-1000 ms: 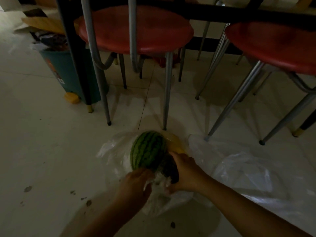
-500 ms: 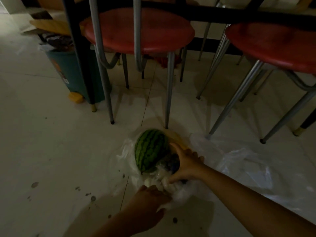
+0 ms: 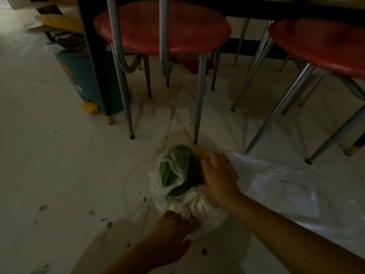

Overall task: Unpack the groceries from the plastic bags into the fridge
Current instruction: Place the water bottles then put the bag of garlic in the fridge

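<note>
A small striped green watermelon (image 3: 169, 175) lies on the floor inside a thin clear plastic bag (image 3: 158, 186), half veiled by the film. My right hand (image 3: 215, 175) rests on the melon's right side, fingers curled over it. Lower down, my left hand (image 3: 175, 224) pinches the bag's near edge beside a pale, bunched packet (image 3: 195, 204) inside the bag. A yellowish item (image 3: 199, 150) shows just behind the melon. What else the bag holds is hidden.
A second, large clear plastic bag (image 3: 292, 190) spreads across the floor to the right. Two red stools (image 3: 166, 26) (image 3: 320, 42) with metal legs stand right behind the bags. A teal bin (image 3: 85, 76) stands at the back left by a black table leg (image 3: 94, 56).
My left hand has pulled back toward me along the bag's edge. The bag film has come up over the watermelon. My right hand has shifted onto the melon's right side.
</note>
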